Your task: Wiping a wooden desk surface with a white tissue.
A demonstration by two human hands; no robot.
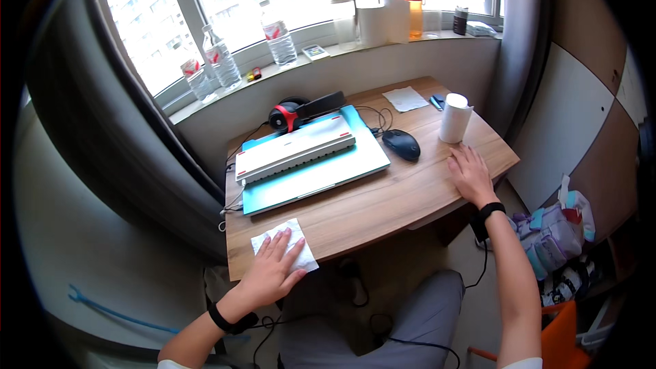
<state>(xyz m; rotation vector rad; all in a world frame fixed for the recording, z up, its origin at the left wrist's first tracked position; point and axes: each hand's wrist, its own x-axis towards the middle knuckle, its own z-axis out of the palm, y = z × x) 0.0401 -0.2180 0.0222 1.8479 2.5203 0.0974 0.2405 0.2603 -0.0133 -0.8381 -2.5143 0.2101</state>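
Note:
My left hand [277, 264] lies flat, fingers spread, on a white paper tissue [292, 228] at the front left corner of the wooden desk [359, 210]. Palm down on the desk's right side is my right hand [470, 173], its fingertips at the base of an upright white paper roll [455, 122]; whether they touch it I cannot tell. Between my hands and farther back, a light blue laptop [366, 151] lies shut, with a white keyboard [297, 146] on top. A black mouse [401, 144] sits right of the laptop.
Black-and-red headphones [284, 117] rest behind the laptop. Another paper sheet [405, 99] lies near the back edge. Several water bottles [280, 43] line the windowsill [318, 64]. A lilac backpack [551, 236] stands right of the desk. Black cables [425, 342] run from my wristbands across my lap.

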